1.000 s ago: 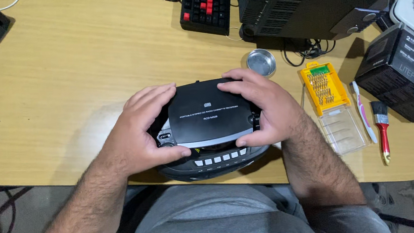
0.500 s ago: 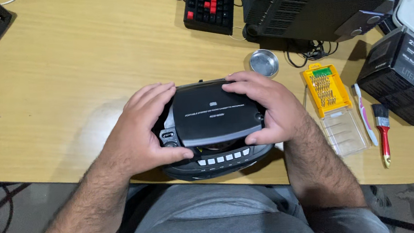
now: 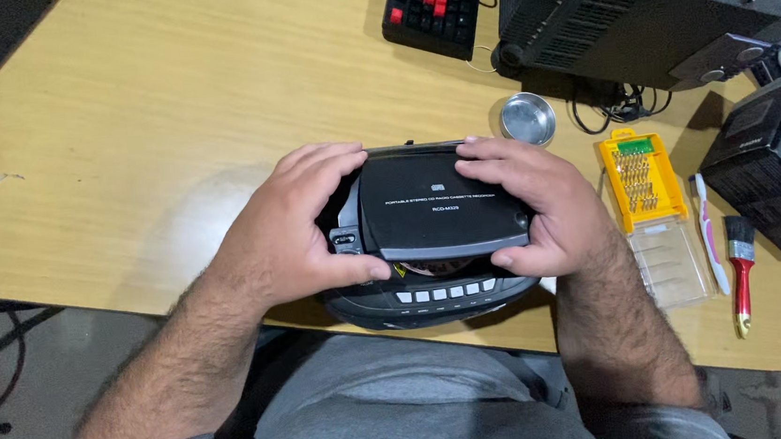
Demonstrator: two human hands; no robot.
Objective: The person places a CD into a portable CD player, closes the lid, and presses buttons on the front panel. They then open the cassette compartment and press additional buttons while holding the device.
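Black CD player (image 3: 442, 215) w/ left hand (image 3: 289, 238) & right hand (image 3: 540, 206) gripping lid sides (sides hidden).

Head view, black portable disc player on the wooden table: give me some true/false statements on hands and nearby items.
1. Both hands grip the black portable disc player. True: left hand and right hand clasp its sides.
2. The disc lid is shut flat. False: its front edge is lifted, showing a gap.
3. A small round metal dish sits beyond the player. True.
4. The yellow screwdriver bit case lies left of the player. False: it lies to the right.
5. The red-handled paintbrush is in the right hand. False: it lies on the light wooden table.
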